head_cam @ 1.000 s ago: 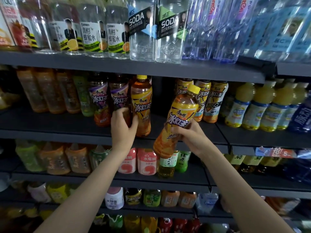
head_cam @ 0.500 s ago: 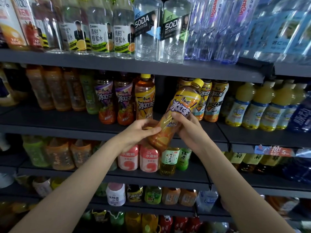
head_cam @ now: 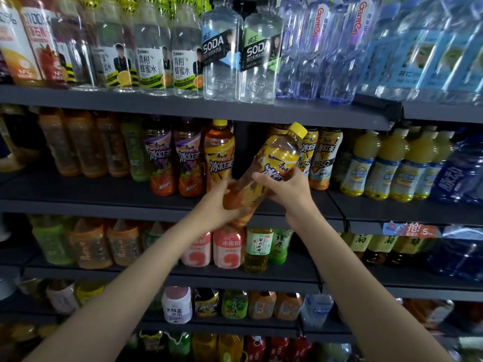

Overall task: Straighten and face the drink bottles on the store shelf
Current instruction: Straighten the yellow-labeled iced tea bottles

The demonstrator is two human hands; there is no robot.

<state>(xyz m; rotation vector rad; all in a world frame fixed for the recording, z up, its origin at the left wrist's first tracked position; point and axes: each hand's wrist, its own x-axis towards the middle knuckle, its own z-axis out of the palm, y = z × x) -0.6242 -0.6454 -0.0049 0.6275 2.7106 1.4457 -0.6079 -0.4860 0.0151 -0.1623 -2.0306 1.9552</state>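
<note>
Both hands hold one iced tea bottle (head_cam: 271,173) in front of the second shelf (head_cam: 104,205), in the gap just right of the upright yellow-labelled bottle (head_cam: 219,158). Its long axis is tilted: the yellow cap (head_cam: 299,129) points up and to the right, the base down and to the left, below the shelf's front edge. The left hand (head_cam: 220,205) cups the base with curled fingers. The right hand (head_cam: 285,188) wraps the middle of the label, thumb across the front.

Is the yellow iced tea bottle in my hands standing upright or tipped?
Tipped: the iced tea bottle leans, cap up-right, base held off the shelf.
</note>
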